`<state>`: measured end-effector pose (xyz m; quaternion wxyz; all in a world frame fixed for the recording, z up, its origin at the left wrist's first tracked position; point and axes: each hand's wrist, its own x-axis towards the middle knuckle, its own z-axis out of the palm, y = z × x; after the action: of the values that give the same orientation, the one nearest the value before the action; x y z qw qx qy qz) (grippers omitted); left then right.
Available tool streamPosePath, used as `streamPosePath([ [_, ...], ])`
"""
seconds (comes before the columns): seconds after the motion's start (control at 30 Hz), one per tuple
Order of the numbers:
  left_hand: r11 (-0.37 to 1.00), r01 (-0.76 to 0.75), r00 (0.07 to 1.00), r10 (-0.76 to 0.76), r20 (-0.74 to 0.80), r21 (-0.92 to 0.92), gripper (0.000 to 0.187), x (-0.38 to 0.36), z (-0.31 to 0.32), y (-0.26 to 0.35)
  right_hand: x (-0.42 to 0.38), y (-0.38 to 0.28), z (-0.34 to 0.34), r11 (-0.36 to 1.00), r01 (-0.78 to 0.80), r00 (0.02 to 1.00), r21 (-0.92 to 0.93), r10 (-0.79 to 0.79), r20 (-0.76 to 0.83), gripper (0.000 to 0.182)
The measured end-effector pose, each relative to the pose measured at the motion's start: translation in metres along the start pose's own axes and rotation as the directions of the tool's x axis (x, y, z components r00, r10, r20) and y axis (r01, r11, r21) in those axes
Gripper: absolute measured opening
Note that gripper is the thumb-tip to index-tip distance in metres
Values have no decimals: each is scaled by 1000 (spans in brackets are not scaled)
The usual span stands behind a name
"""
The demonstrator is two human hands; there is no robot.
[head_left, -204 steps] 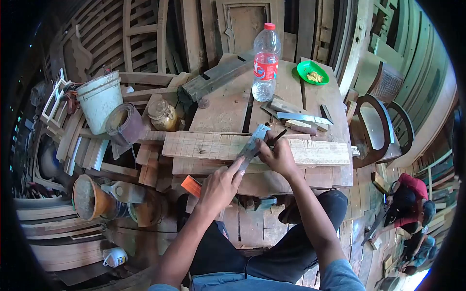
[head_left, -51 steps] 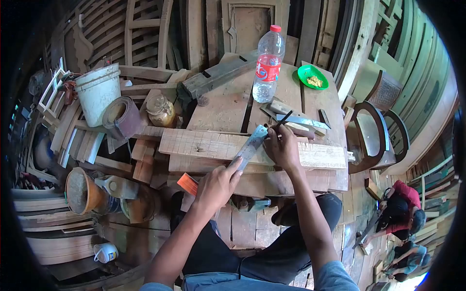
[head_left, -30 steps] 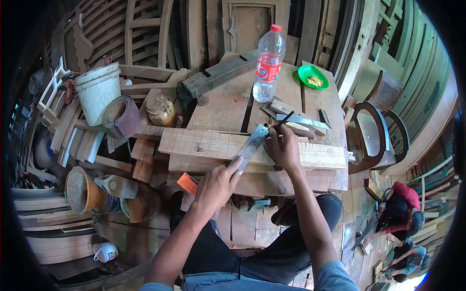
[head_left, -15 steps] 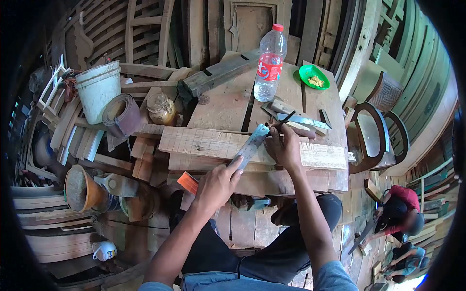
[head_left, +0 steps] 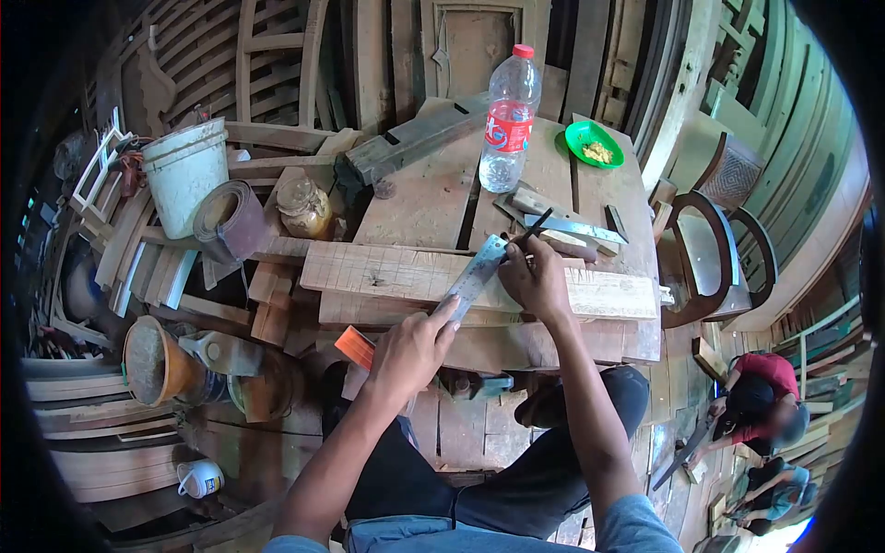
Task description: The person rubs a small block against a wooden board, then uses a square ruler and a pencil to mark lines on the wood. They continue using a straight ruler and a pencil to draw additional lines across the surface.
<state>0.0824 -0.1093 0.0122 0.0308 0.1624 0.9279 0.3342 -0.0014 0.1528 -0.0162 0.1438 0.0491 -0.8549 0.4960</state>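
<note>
A pale wooden board with pencil lines lies along the near side of the wooden table. Across it slants a metal ruler, its lower end held in my left hand. My right hand is closed around a thin dark marking tool, just right of the ruler's upper end. Behind my right hand rest a blade with a light metal face and some wooden-handled tools.
A plastic bottle and a green dish stand on the table. To the left are a white bucket, a sandpaper roll and a glass jar. Two people work at the lower right.
The view has shifted very slightly. Both hands keep nearly the same places on the ruler and marking tool. At the right, the nearer person's long tool has moved a little.
</note>
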Motion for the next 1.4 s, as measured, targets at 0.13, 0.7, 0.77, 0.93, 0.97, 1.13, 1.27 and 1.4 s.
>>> streamPosePath([
  [0.13,999,-26,999,27,-25,22,45,0,2,-2,-3,-1,0,985,148,989,-92,-149,0,22],
  [0.7,999,-34,999,34,-43,-9,45,-1,10,-10,-15,-17,5,985,153,983,-76,-144,117,28],
  [0.77,1000,-10,1000,10,-10,-27,45,-1,3,-4,-15,-9,6,988,144,983,-64,-135,122,29],
  [0.93,999,-48,997,48,-68,3,45,-1,16,-18,-19,-3,10,990,142,980,-15,-138,146,29],
  [0.97,999,-49,997,49,-66,2,45,-1,16,-17,-20,-5,9,992,124,982,-30,-119,143,30],
  [1.13,999,-52,997,52,-56,1,45,0,13,-14,-22,-9,12,980,198,968,17,-198,157,32],
  [1.27,998,-61,996,62,-72,14,45,-1,12,-13,-23,-10,7,987,161,974,-20,-156,167,33],
  [1.4,998,-65,995,66,-73,16,46,-1,15,-16,-26,-6,15,982,175,970,77,-185,160,32],
])
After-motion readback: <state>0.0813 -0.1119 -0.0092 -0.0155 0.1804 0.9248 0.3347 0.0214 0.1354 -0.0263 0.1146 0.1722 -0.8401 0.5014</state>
